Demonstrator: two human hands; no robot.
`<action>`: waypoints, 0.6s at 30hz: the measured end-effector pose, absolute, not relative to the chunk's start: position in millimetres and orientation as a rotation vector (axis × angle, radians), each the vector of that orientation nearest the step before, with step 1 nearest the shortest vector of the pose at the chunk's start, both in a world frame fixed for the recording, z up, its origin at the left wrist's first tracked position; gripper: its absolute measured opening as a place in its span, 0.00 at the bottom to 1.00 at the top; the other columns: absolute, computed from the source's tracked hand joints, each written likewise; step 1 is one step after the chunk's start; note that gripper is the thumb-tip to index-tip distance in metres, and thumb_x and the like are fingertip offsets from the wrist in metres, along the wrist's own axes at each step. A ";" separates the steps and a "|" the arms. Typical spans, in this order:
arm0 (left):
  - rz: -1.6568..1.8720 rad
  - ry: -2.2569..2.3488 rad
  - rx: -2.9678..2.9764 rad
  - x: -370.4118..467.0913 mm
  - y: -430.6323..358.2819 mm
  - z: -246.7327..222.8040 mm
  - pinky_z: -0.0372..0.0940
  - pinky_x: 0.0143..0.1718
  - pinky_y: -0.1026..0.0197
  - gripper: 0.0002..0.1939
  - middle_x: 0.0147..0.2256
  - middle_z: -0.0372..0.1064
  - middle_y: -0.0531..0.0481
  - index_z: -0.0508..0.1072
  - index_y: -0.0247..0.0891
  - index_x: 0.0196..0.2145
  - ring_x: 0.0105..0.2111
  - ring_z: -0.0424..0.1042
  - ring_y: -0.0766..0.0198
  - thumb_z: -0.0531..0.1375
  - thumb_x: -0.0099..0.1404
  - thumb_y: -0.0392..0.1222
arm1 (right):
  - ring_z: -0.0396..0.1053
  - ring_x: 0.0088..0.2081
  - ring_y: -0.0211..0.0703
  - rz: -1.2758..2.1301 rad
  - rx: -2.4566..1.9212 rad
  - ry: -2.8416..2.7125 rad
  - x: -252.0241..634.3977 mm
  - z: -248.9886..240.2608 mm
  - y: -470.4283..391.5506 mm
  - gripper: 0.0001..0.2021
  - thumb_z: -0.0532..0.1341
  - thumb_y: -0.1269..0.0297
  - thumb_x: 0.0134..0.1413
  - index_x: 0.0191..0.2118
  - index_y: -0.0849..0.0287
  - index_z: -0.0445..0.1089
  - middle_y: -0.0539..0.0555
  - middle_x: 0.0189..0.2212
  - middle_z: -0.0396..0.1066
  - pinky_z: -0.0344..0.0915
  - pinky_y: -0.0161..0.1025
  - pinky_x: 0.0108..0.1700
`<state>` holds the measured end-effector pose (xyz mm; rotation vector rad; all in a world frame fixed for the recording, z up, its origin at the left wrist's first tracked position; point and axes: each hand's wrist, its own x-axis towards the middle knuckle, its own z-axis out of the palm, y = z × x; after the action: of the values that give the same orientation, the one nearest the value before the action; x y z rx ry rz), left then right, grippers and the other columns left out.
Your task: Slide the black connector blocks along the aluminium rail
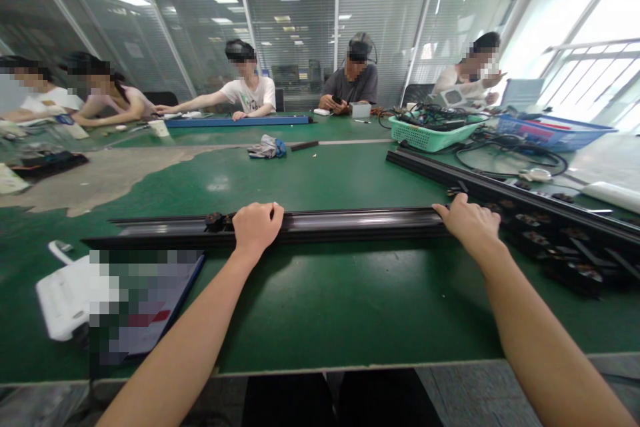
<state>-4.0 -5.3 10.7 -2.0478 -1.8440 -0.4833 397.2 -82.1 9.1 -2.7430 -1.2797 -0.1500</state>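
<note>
The black rail [360,221] lies on the desk [350,327] directly in front of the person. Its long axis runs left to right, roughly parallel to the near edge of the desk. Its channel faces up.

Hand state: the left hand [257,230] is clenched over the rail, left of its midpoint; the right hand [470,223] is curled around the right end, thumb lying toward the left. Both grasp the rail. The fingertips on the far side are hidden, so their exact seating cannot be told.

Governing relation: both hands are in line along the axis and well apart. The right end is at the right hand; the left end projects well beyond the left hand. A small dark block [215,221] sits in the channel just left of the left hand, which is the nearer hand to it.

Adjacent items: a second rail [500,188] lies obliquely beyond and to the right of the right hand, with dark parts [533,220] beside it. A white device [67,297] rests at near left, short of the rail's left portion.
</note>
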 end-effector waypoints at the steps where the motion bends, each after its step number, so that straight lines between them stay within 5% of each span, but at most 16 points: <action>1: -0.484 -1.846 -2.047 -4.0 -5.1 10.6 0.57 0.31 0.58 0.30 0.32 0.75 0.39 0.80 0.36 0.34 0.33 0.72 0.52 0.41 0.70 0.50 | 0.69 0.51 0.69 -0.156 -2.737 -1.287 397.4 8.8 -82.3 0.31 0.46 0.45 0.64 0.53 0.71 0.64 0.77 0.47 0.71 0.60 0.55 0.49; 18: -0.466 -1.834 -2.038 -2.5 -5.1 11.5 0.55 0.30 0.58 0.29 0.32 0.75 0.39 0.80 0.36 0.33 0.32 0.72 0.53 0.41 0.70 0.49 | 0.61 0.57 0.72 -0.083 -2.767 -1.280 395.7 6.3 -81.8 0.28 0.44 0.54 0.65 0.55 0.76 0.62 0.79 0.54 0.62 0.56 0.57 0.55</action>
<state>-2.5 -5.1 11.5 -2.0379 -1.8344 -0.4659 395.7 -81.8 6.3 -2.7671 -1.2805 -0.0830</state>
